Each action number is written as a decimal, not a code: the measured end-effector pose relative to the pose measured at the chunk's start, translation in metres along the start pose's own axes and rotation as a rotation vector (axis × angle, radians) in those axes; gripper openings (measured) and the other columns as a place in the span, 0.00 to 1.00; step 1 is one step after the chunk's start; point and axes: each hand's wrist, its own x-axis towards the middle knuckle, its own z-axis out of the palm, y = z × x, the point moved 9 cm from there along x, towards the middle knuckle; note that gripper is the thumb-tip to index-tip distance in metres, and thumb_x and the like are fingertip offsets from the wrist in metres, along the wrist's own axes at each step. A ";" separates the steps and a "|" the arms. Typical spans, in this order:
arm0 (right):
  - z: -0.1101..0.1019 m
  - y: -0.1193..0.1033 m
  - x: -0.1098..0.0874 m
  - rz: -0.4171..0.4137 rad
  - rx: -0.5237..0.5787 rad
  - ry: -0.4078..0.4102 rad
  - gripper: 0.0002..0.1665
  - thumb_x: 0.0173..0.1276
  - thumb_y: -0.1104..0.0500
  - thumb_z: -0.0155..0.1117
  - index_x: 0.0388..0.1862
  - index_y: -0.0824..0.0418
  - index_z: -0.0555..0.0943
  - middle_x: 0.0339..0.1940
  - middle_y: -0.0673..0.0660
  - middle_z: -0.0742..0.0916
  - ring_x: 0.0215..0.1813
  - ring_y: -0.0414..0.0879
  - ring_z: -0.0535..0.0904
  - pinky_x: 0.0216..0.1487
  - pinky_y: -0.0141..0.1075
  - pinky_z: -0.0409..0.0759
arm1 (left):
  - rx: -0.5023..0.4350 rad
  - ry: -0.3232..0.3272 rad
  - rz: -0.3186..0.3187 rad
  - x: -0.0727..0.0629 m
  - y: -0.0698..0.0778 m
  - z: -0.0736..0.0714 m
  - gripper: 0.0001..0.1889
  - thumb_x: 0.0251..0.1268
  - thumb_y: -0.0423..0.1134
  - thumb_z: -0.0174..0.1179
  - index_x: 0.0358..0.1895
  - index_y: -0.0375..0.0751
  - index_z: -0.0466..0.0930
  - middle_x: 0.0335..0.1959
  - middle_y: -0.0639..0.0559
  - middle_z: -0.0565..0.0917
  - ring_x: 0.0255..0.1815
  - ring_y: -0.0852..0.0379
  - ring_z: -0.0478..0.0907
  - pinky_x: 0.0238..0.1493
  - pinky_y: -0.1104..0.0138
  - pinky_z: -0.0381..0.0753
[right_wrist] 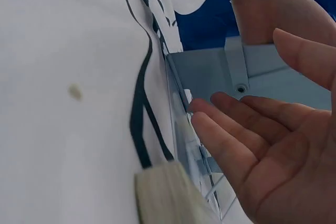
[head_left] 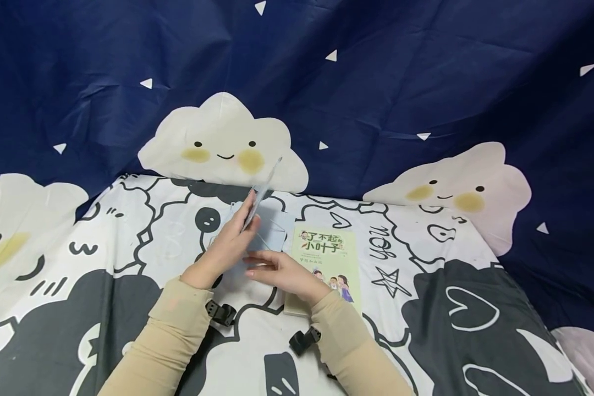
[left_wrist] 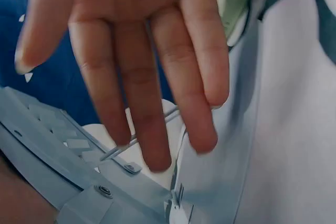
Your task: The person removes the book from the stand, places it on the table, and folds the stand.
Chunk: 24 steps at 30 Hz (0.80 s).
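A light blue folding book stand (head_left: 272, 225) stands on the cloth with its flat panel raised. My left hand (head_left: 232, 236) holds that panel near its edge, thumb on one side and fingers on the other; only a bit of it shows behind the panel in the left wrist view. Thin wire arms and rivets show on the stand's frame (left_wrist: 121, 177). My right hand (head_left: 284, 272) is held just right of the stand, fingers extended and nothing in them. In the right wrist view its palm (right_wrist: 283, 166) faces the stand.
A light green book (head_left: 344, 247) with drawn children on its cover lies right of the stand, partly under my right forearm. The table has a black-and-white patterned cloth (head_left: 178, 236). A dark blue curtain (head_left: 376, 99) with smiling clouds hangs behind.
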 end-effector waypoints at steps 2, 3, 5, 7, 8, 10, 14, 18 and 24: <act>-0.004 0.000 0.000 0.006 0.007 0.022 0.34 0.73 0.55 0.60 0.73 0.68 0.66 0.70 0.62 0.77 0.68 0.54 0.77 0.66 0.39 0.76 | -0.049 0.019 -0.025 0.000 -0.004 -0.005 0.36 0.78 0.60 0.37 0.81 0.52 0.40 0.81 0.44 0.51 0.79 0.42 0.54 0.78 0.47 0.54; -0.006 0.001 0.000 0.009 0.009 0.036 0.34 0.73 0.55 0.60 0.73 0.68 0.67 0.70 0.62 0.77 0.67 0.54 0.77 0.66 0.39 0.77 | -0.074 0.030 -0.035 0.000 -0.006 -0.008 0.36 0.77 0.62 0.35 0.81 0.54 0.40 0.81 0.44 0.51 0.79 0.41 0.55 0.77 0.46 0.54; -0.009 0.001 0.000 0.012 0.013 0.063 0.33 0.73 0.56 0.61 0.72 0.68 0.67 0.69 0.62 0.78 0.67 0.55 0.77 0.66 0.40 0.77 | -0.104 0.052 -0.045 0.000 -0.008 -0.014 0.37 0.76 0.65 0.33 0.81 0.56 0.42 0.81 0.42 0.52 0.78 0.39 0.55 0.76 0.43 0.55; -0.014 0.002 0.000 0.013 0.010 0.097 0.32 0.72 0.57 0.61 0.71 0.68 0.69 0.68 0.62 0.79 0.66 0.54 0.78 0.66 0.40 0.77 | -0.109 0.074 -0.061 -0.001 -0.010 -0.019 0.38 0.73 0.69 0.31 0.81 0.57 0.43 0.80 0.39 0.53 0.78 0.37 0.55 0.75 0.41 0.56; -0.016 0.001 -0.001 0.012 0.004 0.116 0.32 0.72 0.57 0.62 0.71 0.68 0.69 0.67 0.61 0.80 0.66 0.54 0.78 0.66 0.40 0.76 | -0.120 0.084 -0.065 -0.001 -0.010 -0.021 0.40 0.72 0.70 0.31 0.81 0.56 0.44 0.80 0.39 0.53 0.79 0.36 0.54 0.75 0.41 0.56; -0.021 0.001 0.000 0.001 0.001 0.158 0.31 0.72 0.57 0.62 0.70 0.68 0.71 0.66 0.61 0.81 0.66 0.53 0.78 0.66 0.41 0.76 | -0.151 0.103 -0.078 -0.002 -0.013 -0.026 0.43 0.71 0.71 0.30 0.81 0.49 0.45 0.80 0.37 0.54 0.79 0.36 0.52 0.76 0.41 0.54; -0.033 0.002 0.000 -0.019 0.001 0.262 0.30 0.71 0.56 0.62 0.69 0.67 0.73 0.64 0.59 0.83 0.66 0.53 0.78 0.68 0.43 0.75 | -0.257 0.151 -0.112 -0.006 -0.020 -0.036 0.43 0.74 0.67 0.28 0.80 0.40 0.46 0.80 0.38 0.53 0.81 0.38 0.49 0.79 0.44 0.48; -0.044 0.004 -0.002 -0.034 -0.016 0.357 0.29 0.71 0.56 0.63 0.68 0.64 0.73 0.66 0.58 0.81 0.70 0.53 0.73 0.73 0.47 0.69 | -0.385 0.200 -0.147 -0.008 -0.027 -0.047 0.38 0.76 0.63 0.25 0.81 0.46 0.46 0.82 0.44 0.50 0.82 0.45 0.43 0.81 0.49 0.41; -0.044 0.012 -0.003 0.036 -0.059 0.343 0.37 0.73 0.50 0.61 0.77 0.57 0.64 0.79 0.57 0.65 0.80 0.58 0.56 0.79 0.50 0.55 | -0.577 0.251 -0.183 -0.011 -0.037 -0.059 0.39 0.73 0.68 0.26 0.81 0.52 0.48 0.82 0.50 0.51 0.82 0.50 0.45 0.82 0.54 0.42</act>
